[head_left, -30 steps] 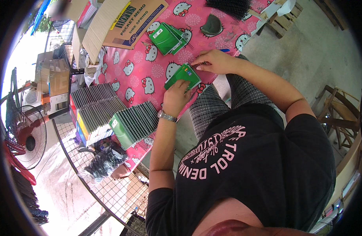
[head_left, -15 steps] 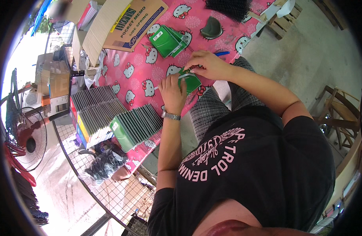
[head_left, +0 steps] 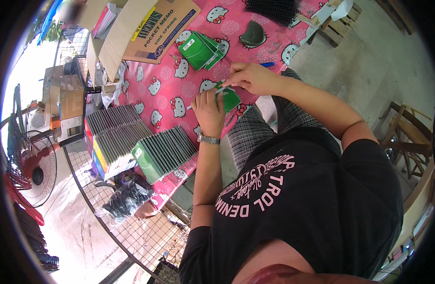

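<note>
Moved since the earliest frame: left hand (head_left: 208,110), from the near corner of the green notebook (head_left: 232,100) to its left side; right hand (head_left: 255,78), in over the far edge.

Item, one green notebook: on the pink patterned tabletop (head_left: 166,97), by its near edge, between both hands. Handling, as judged: light, thin, covers bendable but springy, surface probably a little slippery; corners may crease under a hard pinch. Best hold: flat palm on the cover, fingertips at the edges. Appearance: bright green, small, rectangular, set askew, much of it covered by the hands.

Item, one narrow pale strip (head_left: 220,89): across the notebook, passing towards the left fingers — possibly the same piece that pokes out beyond them, though the hand hides the join.

Left hand: fingers nearly together, thumb apart; grip underneath cannot be told. Right hand: fingers bent, tips drawn in at the strip — whether they pinch it cannot be told.

Nearby: fanned green notebooks (head_left: 199,50), beyond; blue pen (head_left: 267,64), beside the right hand; stacked green spiral-bound notebooks (head_left: 164,152), left of the left forearm.
</note>
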`<move>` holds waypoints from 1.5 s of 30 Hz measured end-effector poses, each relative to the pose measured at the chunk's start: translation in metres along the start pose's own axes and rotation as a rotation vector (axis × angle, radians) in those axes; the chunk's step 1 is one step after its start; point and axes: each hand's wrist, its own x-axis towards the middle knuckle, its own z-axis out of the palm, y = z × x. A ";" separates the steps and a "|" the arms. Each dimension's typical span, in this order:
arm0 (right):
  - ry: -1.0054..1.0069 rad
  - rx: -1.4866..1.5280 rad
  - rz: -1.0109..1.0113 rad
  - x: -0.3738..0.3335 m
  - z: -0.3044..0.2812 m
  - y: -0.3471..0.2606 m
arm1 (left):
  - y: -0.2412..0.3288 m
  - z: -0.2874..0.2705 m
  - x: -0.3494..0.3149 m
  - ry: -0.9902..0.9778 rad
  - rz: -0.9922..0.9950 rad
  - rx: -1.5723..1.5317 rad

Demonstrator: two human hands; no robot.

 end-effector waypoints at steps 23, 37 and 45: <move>-0.145 -0.167 0.117 0.011 0.003 -0.017 | 0.018 0.003 0.004 -0.048 0.054 0.027; -0.516 0.567 0.312 0.045 -0.036 0.021 | -0.002 0.001 -0.020 -0.014 -0.174 -0.016; -0.599 1.013 0.374 0.047 -0.029 0.017 | 0.004 -0.002 -0.012 0.035 -0.136 -0.076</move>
